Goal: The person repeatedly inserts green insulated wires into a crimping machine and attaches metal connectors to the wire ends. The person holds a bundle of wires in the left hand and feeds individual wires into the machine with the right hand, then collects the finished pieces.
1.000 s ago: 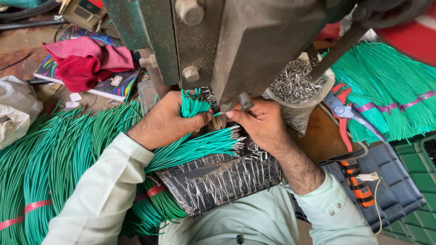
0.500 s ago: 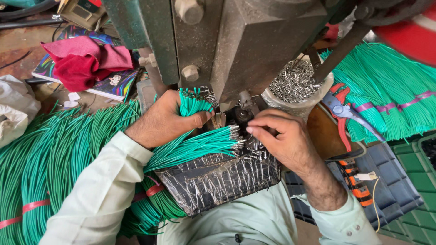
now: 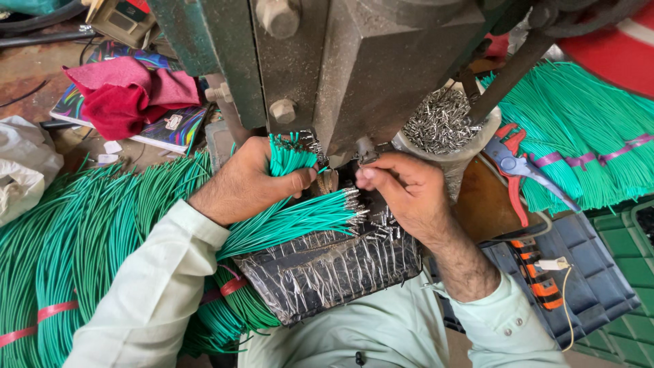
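Head view. The left hand [image 3: 248,180] is closed around a bunch of green wires [image 3: 289,155], their ends pointing up toward the base of the grey-green press machine [image 3: 354,75]. The right hand [image 3: 402,187] has its fingertips [image 3: 364,176] pinched together just under the press head; whether they hold a small part cannot be told. Between the hands, a second bundle of green wires with metal terminals [image 3: 306,218] lies across a foil-wrapped block [image 3: 327,272]. A bowl of loose metal terminals [image 3: 439,126] stands beside the right hand. Red-handled pliers [image 3: 514,167] lie further right, near more green wire bundles [image 3: 593,136].
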